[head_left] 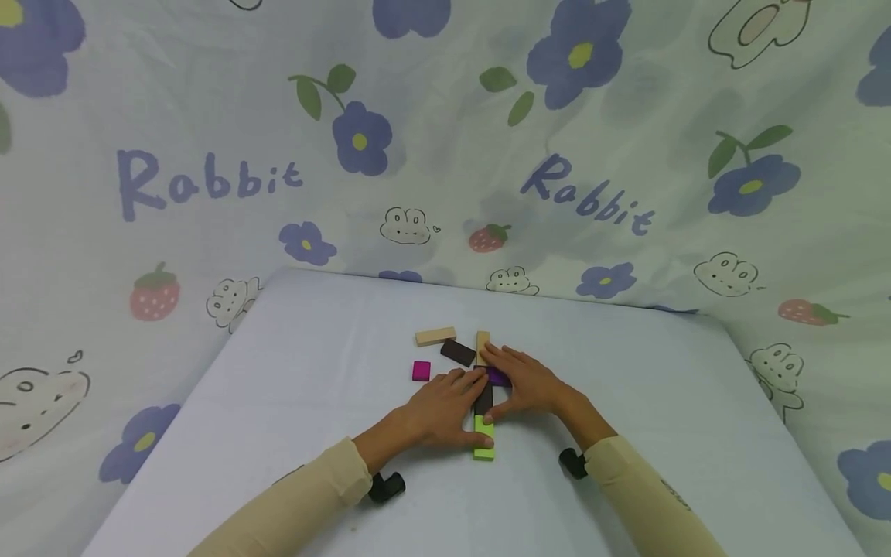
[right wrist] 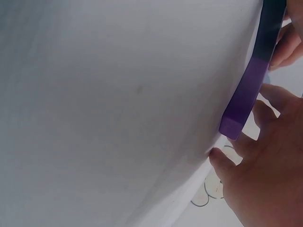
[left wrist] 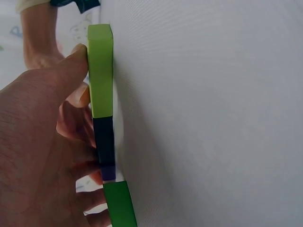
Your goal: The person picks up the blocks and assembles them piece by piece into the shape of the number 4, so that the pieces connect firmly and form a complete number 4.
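Small rectangular blocks form a line on the table. Its near end is a lime-green block [head_left: 483, 449], followed by a dark block [head_left: 483, 401], a purple block [head_left: 497, 377] laid crosswise, and a pale wooden block [head_left: 483, 340]. My left hand [head_left: 440, 408] lies along the left side, its thumb touching the lime-green block and its spread fingers reaching the purple one. From the right, my right hand [head_left: 532, 384] spans the line, thumb by the dark and lime-green blocks, fingertips at the pale one. A green block [left wrist: 120, 203] sits by my left fingers in the left wrist view.
Left of the line lie a second pale wooden block [head_left: 435, 336], a dark brown block [head_left: 458, 353] and a magenta block [head_left: 421, 370]. A white cloth covers the table [head_left: 334, 363]. Behind it hangs a patterned curtain [head_left: 445, 155]. Black wrist devices [head_left: 387, 487] sit below both sleeves.
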### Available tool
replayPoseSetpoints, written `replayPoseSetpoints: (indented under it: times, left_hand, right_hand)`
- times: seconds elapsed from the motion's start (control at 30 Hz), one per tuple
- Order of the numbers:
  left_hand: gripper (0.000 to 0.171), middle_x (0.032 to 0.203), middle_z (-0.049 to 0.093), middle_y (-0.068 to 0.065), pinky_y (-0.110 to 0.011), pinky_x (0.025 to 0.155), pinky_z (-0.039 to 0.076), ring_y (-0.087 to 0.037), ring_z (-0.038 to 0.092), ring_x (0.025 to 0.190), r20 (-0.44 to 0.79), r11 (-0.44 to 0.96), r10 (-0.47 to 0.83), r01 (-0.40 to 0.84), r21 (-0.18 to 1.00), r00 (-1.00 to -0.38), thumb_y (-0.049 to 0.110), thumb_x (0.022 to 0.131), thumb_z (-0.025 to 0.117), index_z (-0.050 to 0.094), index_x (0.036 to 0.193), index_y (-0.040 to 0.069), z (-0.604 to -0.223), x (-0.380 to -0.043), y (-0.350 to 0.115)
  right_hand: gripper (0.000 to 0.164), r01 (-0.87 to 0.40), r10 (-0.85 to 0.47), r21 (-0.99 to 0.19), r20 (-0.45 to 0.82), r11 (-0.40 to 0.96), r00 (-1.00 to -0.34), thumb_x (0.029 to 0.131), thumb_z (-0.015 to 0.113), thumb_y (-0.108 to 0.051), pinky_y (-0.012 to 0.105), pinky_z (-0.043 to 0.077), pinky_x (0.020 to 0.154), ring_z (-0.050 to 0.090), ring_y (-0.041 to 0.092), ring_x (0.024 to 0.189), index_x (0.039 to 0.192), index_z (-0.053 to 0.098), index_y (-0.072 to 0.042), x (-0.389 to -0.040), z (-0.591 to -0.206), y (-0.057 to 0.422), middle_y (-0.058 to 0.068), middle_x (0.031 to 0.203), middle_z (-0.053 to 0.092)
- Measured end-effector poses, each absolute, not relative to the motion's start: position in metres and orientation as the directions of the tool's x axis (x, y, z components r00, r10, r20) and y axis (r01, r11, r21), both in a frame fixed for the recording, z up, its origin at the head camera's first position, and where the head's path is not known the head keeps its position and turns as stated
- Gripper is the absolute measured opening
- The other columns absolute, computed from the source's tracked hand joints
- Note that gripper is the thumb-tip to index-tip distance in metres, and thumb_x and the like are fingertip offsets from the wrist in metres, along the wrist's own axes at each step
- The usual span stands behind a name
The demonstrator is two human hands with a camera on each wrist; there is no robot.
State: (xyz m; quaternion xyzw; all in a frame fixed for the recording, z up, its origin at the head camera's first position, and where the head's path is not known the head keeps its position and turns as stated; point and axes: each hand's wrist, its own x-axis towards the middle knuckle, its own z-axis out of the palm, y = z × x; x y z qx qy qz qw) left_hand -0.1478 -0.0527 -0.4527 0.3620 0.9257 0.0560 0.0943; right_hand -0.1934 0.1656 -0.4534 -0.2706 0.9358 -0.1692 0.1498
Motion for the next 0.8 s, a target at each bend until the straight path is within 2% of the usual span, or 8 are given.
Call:
replayPoseSetpoints:
  times: [0.17, 0.43, 0.8]
  left_hand:
    - [0.104, 0.167, 0.022, -0.005, -0.047, 0.118, 0.028, -0.029, 0.029, 0.148, -0.132, 0.729, 0.684, 0.663, 0.173, -0.718, 0.08, 0.088, 0.048, 0.027, 0.161, 0.009, -0.4533, -0.1481, -0.053]
    - [0.103, 0.167, 0.023, -0.006, -0.047, 0.118, 0.029, -0.03, 0.03, 0.148, -0.129, 0.725, 0.688, 0.667, 0.174, -0.714, 0.079, 0.088, 0.049, 0.028, 0.16, 0.008, -0.4503, -0.1482, -0.0535]
    - [0.103, 0.167, 0.024, -0.006, -0.047, 0.118, 0.029, -0.03, 0.03, 0.148, -0.123, 0.721, 0.691, 0.668, 0.182, -0.712, 0.079, 0.088, 0.05, 0.027, 0.16, 0.008, -0.4491, -0.1476, -0.054]
  right_hand:
    - [0.123, -0.455, -0.559, -0.4, -0.196, 0.795, -0.806, 0.068, 0.083, -0.068, 0.064, 0.021, 0.116, 0.018, 0.038, 0.152, 0.162, 0.023, -0.017, -0.1937, -0.4539, 0.1661, 0.001, 0.168, 0.016]
    - [0.112, -0.45, -0.558, -0.412, -0.191, 0.792, -0.807, 0.075, 0.078, -0.067, 0.064, 0.021, 0.116, 0.018, 0.036, 0.152, 0.162, 0.026, -0.018, -0.1954, -0.4547, 0.1668, 0.001, 0.168, 0.017]
    - [0.115, -0.456, -0.563, -0.41, -0.192, 0.79, -0.804, 0.074, 0.079, -0.068, 0.064, 0.021, 0.116, 0.018, 0.037, 0.152, 0.162, 0.025, -0.018, -0.1964, -0.4558, 0.1669, 0.0, 0.168, 0.017]
